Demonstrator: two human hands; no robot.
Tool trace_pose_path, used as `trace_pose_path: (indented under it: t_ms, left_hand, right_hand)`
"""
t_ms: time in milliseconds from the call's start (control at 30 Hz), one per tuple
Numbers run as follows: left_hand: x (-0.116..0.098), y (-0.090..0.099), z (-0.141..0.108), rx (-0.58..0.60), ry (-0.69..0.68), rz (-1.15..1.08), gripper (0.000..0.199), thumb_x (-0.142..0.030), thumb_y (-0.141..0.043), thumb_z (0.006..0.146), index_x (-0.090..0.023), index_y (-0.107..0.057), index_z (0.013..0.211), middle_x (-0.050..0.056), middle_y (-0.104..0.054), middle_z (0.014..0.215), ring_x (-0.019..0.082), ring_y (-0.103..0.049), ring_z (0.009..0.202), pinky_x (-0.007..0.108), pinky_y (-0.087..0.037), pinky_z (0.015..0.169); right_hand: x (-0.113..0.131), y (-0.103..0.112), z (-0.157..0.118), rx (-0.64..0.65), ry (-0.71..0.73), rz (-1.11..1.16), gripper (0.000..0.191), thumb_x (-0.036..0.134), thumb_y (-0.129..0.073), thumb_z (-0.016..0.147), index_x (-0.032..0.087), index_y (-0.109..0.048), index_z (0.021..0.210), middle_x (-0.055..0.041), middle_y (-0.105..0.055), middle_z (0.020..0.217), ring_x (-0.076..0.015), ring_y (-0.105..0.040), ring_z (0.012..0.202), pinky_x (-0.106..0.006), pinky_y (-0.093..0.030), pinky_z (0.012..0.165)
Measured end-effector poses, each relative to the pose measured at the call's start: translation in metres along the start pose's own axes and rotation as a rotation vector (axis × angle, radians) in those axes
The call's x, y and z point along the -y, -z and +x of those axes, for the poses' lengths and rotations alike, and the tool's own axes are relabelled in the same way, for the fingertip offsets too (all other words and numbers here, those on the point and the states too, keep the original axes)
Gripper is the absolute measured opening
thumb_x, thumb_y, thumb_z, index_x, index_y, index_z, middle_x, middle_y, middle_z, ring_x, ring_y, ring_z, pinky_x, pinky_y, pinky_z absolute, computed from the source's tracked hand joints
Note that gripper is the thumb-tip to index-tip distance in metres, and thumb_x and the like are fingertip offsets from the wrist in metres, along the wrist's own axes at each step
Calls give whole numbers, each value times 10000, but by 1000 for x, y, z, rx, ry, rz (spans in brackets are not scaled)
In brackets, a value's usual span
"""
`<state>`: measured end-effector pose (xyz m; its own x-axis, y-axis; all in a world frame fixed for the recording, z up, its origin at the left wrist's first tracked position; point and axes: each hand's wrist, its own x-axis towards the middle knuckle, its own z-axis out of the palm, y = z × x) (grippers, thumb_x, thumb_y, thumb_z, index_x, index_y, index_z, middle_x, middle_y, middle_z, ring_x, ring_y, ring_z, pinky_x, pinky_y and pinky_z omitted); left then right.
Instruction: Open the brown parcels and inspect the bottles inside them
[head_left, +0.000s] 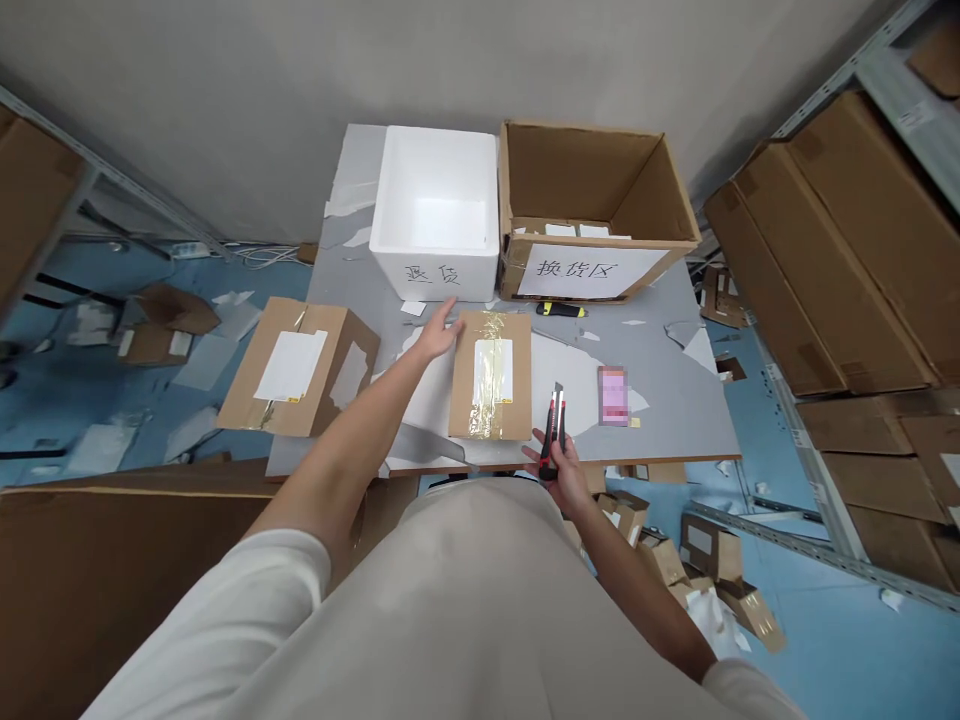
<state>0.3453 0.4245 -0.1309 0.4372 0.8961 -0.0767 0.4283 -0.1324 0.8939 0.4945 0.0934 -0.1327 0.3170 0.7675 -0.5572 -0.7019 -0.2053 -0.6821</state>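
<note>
The taped box point(462, 372) lies between the hands, its contents sealed from view. The left hand point(438, 334), loosely open, touches its far left corner; the right hand point(561, 468) is curled around a red-black cutter point(553, 437). Beyond the left hand, the white bin point(435, 215) looks empty; right of that, the open carton point(512, 255) holds white-labelled items point(576, 231).

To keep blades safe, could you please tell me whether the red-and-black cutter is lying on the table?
No, the red-and-black cutter is held in the right hand.
</note>
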Motion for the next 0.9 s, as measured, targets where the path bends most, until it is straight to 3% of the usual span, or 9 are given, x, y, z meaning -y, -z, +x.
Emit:
trace_pose_path:
  t_ms: [100,233,333,467,567,633,800,900]
  left_hand:
    - [1,-5,25,102,54,-27,527,-307,-583,784,-156,-533,1286,126,-539,1327,268,-493,1225,415,-370,1046]
    - [7,-2,17,38,83,-58,469,-278,-581,758,-142,-585,1207,121,-609,1226,242,-554,1127,395,-424,988]
    - [13,14,-14,-69,74,-25,422,-304,-581,746,-157,-611,1140,103,-627,1190,235,-569,1086,391,-428,976]
    - [28,30,-85,-226,158,2,400,-395,-599,727,-164,-610,1053,103,-655,1079,224,-615,921,357,-505,812]
    - [39,26,-138,-297,224,37,405,-481,-643,687,-180,-599,954,72,-661,923,196,-617,779,328,-510,729]
    - [41,19,-159,-325,244,34,403,-520,-649,675,-192,-581,900,42,-640,823,179,-601,715,313,-504,700]
    - [31,13,-162,-345,253,44,441,-522,-622,691,-186,-556,968,60,-625,892,188,-604,727,326,-509,685]
    - [20,18,-150,-350,160,191,617,-418,-628,675,-169,-473,1218,137,-557,1176,268,-595,995,390,-506,814]
  right_hand:
    - [-12,-8,-1,-21,4,50,440,479,-708,742,325,-494,1095,-35,-625,1210,-218,-678,961,-388,-577,731]
    - [-7,-7,10,-46,51,48,435,475,-719,735,299,-508,1073,-46,-663,1134,-210,-688,926,-412,-570,798]
    - [15,0,30,-63,122,20,426,463,-731,724,292,-512,1047,-39,-672,1101,-200,-692,901,-408,-572,804]
    - [59,-4,80,-49,223,-35,410,450,-726,723,299,-504,1032,-20,-672,1077,-178,-688,875,-379,-584,739]
    - [84,-18,120,13,258,-104,386,433,-714,731,289,-496,1016,-15,-685,1005,-156,-681,852,-328,-577,693]
    - [93,-30,140,36,265,-142,374,425,-702,736,284,-488,1009,-10,-690,944,-145,-678,820,-298,-567,665]
    - [96,-38,153,50,295,-185,402,427,-697,730,284,-487,1041,-3,-683,926,-127,-669,763,-274,-547,652]
    - [98,-24,139,22,341,-277,425,440,-696,727,270,-514,1071,-9,-671,971,-113,-655,713,-264,-539,633]
